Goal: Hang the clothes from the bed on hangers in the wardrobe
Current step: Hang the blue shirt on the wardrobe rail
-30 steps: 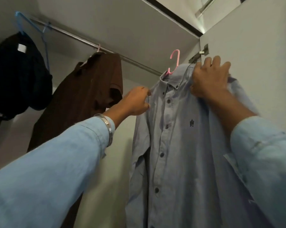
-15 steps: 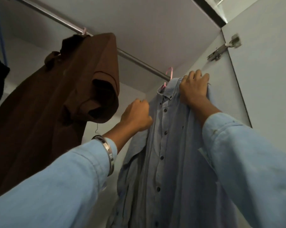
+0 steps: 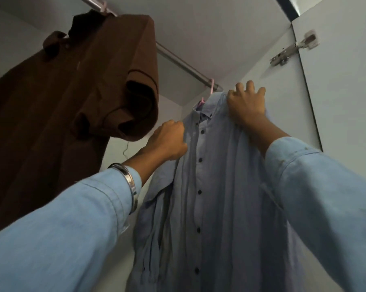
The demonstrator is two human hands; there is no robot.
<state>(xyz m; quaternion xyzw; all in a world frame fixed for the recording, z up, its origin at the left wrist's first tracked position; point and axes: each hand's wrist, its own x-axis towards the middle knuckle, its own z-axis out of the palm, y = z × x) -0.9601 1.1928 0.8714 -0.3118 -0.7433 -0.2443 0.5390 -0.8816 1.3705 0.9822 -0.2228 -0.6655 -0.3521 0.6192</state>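
Gripping the blue shirt (image 3: pixel 215 186) at both shoulders, left hand (image 3: pixel 167 142) bunches fabric at nine o'clock, right hand (image 3: pixel 246 104) clutches at one o'clock. Its pink hanger (image 3: pixel 212 87) sits over the rail (image 3: pixel 184 64); a downward tug could unhook it

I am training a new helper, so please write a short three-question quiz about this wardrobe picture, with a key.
1. True or false: the pink plastic hanger carrying the light blue button-up shirt is hooked over the metal wardrobe rail.
2. Which garment hangs nearer the white wardrobe door? A) the brown short-sleeved shirt B) the light blue shirt
3. Fill in: the right hand grips the blue shirt at its ____; the left hand grips its front edge.

Key: 1 true; 2 B; 3 shoulder
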